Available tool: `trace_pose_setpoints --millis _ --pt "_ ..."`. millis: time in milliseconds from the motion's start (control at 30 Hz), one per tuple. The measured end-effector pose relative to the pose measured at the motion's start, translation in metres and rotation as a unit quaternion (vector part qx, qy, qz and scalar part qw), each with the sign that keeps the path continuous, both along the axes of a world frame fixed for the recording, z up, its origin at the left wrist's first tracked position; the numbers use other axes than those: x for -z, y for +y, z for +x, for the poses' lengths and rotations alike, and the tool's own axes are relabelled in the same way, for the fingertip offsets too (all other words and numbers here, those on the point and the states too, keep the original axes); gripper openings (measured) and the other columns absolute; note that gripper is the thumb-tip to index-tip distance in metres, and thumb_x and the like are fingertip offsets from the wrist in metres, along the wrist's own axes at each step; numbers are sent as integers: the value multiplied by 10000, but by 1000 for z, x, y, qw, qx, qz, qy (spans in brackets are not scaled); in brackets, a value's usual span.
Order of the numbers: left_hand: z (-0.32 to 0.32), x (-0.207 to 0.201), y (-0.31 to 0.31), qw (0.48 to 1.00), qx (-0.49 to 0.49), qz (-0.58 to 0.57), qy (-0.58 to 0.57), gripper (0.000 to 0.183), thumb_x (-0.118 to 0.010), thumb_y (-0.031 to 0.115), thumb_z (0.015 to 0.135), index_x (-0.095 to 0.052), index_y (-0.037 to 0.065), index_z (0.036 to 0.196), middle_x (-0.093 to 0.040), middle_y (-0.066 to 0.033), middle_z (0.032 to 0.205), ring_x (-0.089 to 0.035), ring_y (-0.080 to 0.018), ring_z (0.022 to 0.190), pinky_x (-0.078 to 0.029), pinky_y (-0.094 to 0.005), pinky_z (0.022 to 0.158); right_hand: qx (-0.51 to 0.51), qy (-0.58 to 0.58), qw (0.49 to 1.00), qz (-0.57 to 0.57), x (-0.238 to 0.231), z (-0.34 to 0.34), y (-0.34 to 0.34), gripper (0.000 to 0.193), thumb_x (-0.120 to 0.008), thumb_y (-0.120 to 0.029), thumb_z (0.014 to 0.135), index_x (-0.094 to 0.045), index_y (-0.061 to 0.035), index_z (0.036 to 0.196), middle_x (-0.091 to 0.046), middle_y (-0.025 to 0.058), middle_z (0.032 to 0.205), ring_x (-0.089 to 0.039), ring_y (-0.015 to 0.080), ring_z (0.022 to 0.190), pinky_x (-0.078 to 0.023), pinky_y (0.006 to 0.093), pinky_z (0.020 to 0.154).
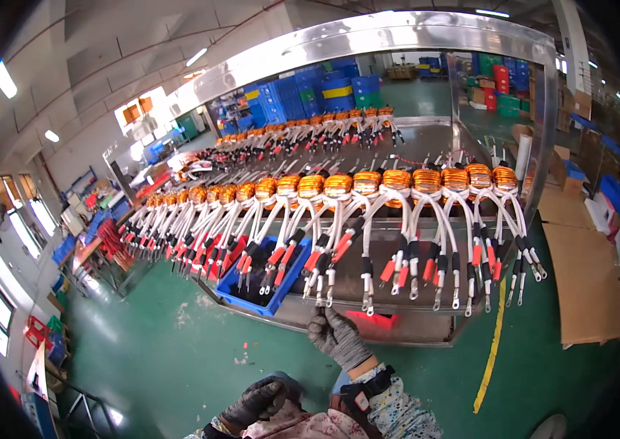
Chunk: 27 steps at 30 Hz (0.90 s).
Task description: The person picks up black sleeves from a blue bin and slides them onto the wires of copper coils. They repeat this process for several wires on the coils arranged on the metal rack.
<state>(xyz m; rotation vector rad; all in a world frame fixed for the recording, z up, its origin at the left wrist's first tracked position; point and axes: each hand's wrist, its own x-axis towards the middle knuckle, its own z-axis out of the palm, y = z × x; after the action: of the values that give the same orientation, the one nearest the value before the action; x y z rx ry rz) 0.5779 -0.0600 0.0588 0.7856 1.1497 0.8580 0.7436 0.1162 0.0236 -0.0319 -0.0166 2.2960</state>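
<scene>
The left hand (257, 402) is held low and loosely curled, apart from the right; whether anything is held cannot be told. The right hand (338, 340) is raised, its fingertips brought together at hanging ring terminals (330, 296); a firm grip cannot be confirmed. Ahead of it, terminals, red sleeves (343, 247) and black sleeves (367, 265) are already fitted on the white leads (376, 208), though many terminal barrels seem left uncovered. A blue bin (270, 309) is set to its left. Beyond, copper-wound coils (338, 184) are lined up on a metal bench (427, 139), with a second coil row (343, 115) behind, its finish unclear. Past the green floor (178, 366), blue crates (281, 101) are stacked.
</scene>
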Motion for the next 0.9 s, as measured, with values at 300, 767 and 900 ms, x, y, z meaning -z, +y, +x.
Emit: trace_pose_setpoints --millis 300,767,900 --pt "27 9 4 999 12 -46 -8 412 -494 380 892 -498 34 1115 -456 27 672 -379 -49 519 -294 -180 438 -75 162 984 -14 -4 -5 19 214 -511 -248 895 -528 -35 885 -445 27 701 -410 154 641 -374 280 601" --pt "31 -5 77 984 166 51 -30 357 -439 367 918 -502 24 994 -403 24 594 -331 -64 491 -255 -204 442 87 -103 990 48 5 4 -18 245 -522 -249 898 -527 -16 971 -478 5 729 -454 124 648 -399 243 558" --pt "-22 38 72 988 129 32 -78 306 -461 369 907 -479 65 938 -383 17 587 -318 -77 468 -247 -210 413 93 -97 990 33 -7 -10 -17 269 -482 -292 911 -503 -26 946 -404 -20 702 -386 111 628 -349 232 544"
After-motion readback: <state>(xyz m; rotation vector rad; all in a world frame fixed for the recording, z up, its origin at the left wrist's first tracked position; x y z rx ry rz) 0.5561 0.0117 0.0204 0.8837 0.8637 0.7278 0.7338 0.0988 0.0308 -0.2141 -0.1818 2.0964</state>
